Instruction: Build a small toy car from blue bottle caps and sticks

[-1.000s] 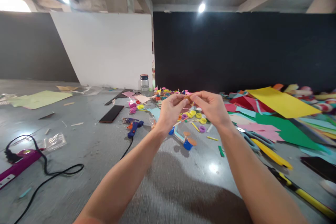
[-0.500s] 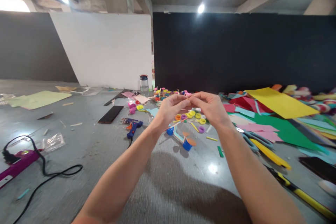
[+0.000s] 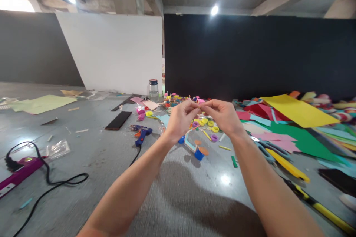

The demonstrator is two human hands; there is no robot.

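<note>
Both hands are raised in front of me with fingertips pinched together. My left hand (image 3: 180, 118) and my right hand (image 3: 222, 115) meet at a tiny piece that I cannot make out. Below them on the grey floor lie small coloured rings (image 3: 204, 121) in yellow, purple and orange, thin sticks, and a blue cap with an orange disc (image 3: 200, 152). A blue glue gun (image 3: 142, 135) lies left of my left wrist.
Coloured paper sheets (image 3: 297, 113) pile up on the right, with scissors (image 3: 267, 148) and a yellow cutter (image 3: 289, 164). A black phone (image 3: 118, 120), a glass jar (image 3: 153, 87), a purple power strip (image 3: 16, 172) with black cable, and a pale green sheet (image 3: 41, 103) lie left.
The two hands have drawn slightly closer together and shifted a little up; the orange bit seen between the fingertips earlier is no longer visible. The view has drifted slightly.
</note>
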